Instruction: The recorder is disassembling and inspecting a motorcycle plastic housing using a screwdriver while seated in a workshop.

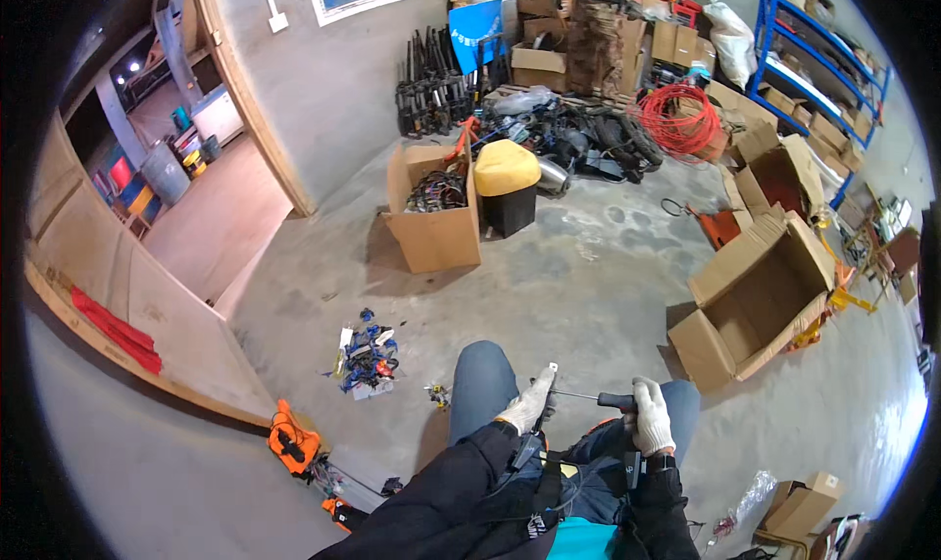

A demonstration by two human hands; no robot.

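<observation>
Your screwdriver [616, 401] has a thick black handle and a thin, straight metal shaft; it lies nearly level over your lap, nearer to you than the yellow-topped black bin [507, 168] and a little to its right. Your gloved right hand [651, 419] is closed around the handle. Your gloved left hand [529, 403] is closed on a small part [554, 367] whose pale end pokes out above your fingers; the glove hides most of it, so you cannot tell whether the shaft's tip touches it.

A cardboard box [436, 244] of tangled cables [436, 192] stands just left of the bin. Nearer to you than the bin, and to its left, a heap of blue and black parts [371, 356] lies on the floor, with a small metallic cluster [438, 395] closer to your knee. A large open carton [760, 310] lies tipped to the bin's right. Beyond the bin, dark machine parts [578, 144], a red coil [679, 119] and a standing person [595, 50] crowd the floor.
</observation>
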